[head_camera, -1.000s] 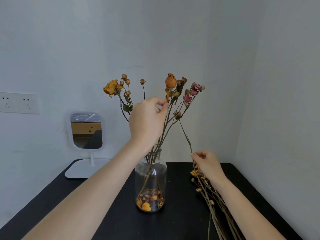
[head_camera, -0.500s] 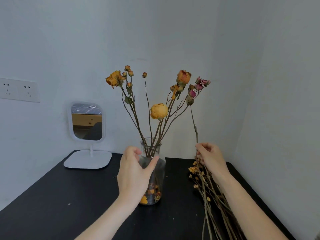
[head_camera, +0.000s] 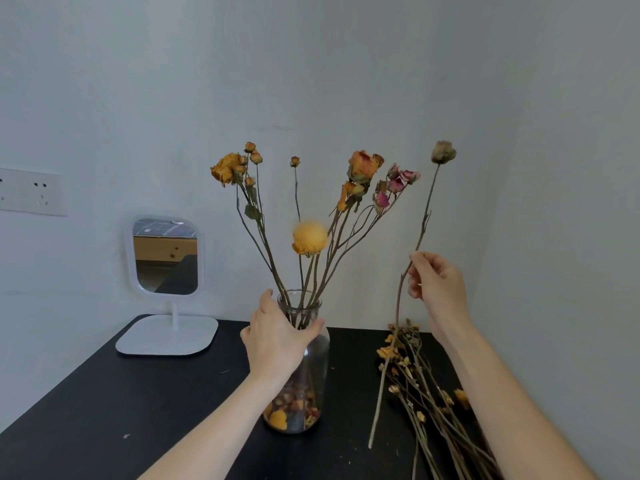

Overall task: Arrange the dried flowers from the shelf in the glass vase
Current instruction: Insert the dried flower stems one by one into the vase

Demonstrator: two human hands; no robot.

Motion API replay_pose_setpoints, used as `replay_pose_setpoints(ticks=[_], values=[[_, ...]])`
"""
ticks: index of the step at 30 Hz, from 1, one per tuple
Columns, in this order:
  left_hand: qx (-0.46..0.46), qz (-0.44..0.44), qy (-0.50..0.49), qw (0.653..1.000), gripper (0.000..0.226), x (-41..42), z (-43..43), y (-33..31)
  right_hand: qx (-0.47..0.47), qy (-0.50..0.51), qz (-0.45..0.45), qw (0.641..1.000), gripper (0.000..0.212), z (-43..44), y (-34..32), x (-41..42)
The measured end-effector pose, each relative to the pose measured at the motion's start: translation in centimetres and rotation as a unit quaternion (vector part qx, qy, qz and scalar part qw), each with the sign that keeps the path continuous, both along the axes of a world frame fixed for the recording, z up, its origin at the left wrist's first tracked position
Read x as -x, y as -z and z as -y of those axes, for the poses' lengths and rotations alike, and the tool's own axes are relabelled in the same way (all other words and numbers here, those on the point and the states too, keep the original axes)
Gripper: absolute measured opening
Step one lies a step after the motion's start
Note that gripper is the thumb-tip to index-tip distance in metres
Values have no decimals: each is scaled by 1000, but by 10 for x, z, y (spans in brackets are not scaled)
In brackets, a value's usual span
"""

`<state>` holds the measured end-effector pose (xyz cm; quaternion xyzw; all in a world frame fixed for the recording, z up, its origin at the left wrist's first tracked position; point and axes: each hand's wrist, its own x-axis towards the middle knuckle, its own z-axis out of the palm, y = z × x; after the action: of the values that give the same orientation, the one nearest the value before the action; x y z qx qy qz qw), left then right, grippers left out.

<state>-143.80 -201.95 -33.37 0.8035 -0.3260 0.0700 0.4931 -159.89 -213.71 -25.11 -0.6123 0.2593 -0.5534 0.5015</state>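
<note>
Found nearest, at the right of the black counter (head_camera: 104, 410): a pile (head_camera: 420, 393) of loose dried stems, lying flat, small yellow heads toward the far end.

Recorded left of the pile, upright at mid-counter: the glass vase (head_camera: 315, 368), with orange and brown petals (head_camera: 291, 408) loose in its bottom.

Noted on the vase's shoulder: the left hand (head_camera: 277, 341), curled round the glass, thumb up by the left of the neck, fingers wrapped to the right side.

Seen between vase and pile: one long stem (head_camera: 425, 218), near upright, leaning right toward the top, with a faded bud at its tip. Pinched at about mid-length between thumb and fingertips of the right hand (head_camera: 438, 289). Held well right of the vase mouth. Lower end low over the counter; contact not determinable.

Counted in the vase: several flowers (head_camera: 310, 239), fanned out above the neck, with a round yellow head low in the middle, orange heads at left and right, pink buds at far right.

Logged farther back at left, standing on the counter by the wall: a white-framed mirror (head_camera: 165, 258) on a flat base.

Logged on the wall at far left: a white socket plate (head_camera: 31, 192).
</note>
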Motion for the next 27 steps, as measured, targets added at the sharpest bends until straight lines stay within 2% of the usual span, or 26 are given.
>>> replay_pose_setpoints(ticks=[5,7,9,10,12,15,17,22,26,27], values=[[40,-41,91,994,97,-14,-10,2,9,7,10,1000,12,-2,-1,-3],[46,-95,162,981,84,-22,-14,2,12,2,15,1000,11,-4,-2,-4],[12,-129,220,967,62,-33,-17,1,18,1,22,1000,11,-6,-5,-5],[1,-135,236,962,59,-36,-19,0,20,3,27,999,11,-6,-7,-5],[7,-131,237,963,71,-39,-21,-1,25,7,37,999,12,-7,-13,-5],[12,-85,178,980,107,-34,-24,-3,35,8,44,998,13,-9,-20,-6],[16,-67,167,984,112,-30,-25,-3,40,9,43,998,12,-11,-23,-8],[17,-26,135,990,105,-29,-26,-1,63,14,64,996,14,-15,-29,-7],[18,-44,183,982,77,-37,-30,2,88,22,95,991,16,-19,-39,-6],[20,-63,201,977,78,-40,-31,3,94,24,103,990,17,-20,-41,-6]])
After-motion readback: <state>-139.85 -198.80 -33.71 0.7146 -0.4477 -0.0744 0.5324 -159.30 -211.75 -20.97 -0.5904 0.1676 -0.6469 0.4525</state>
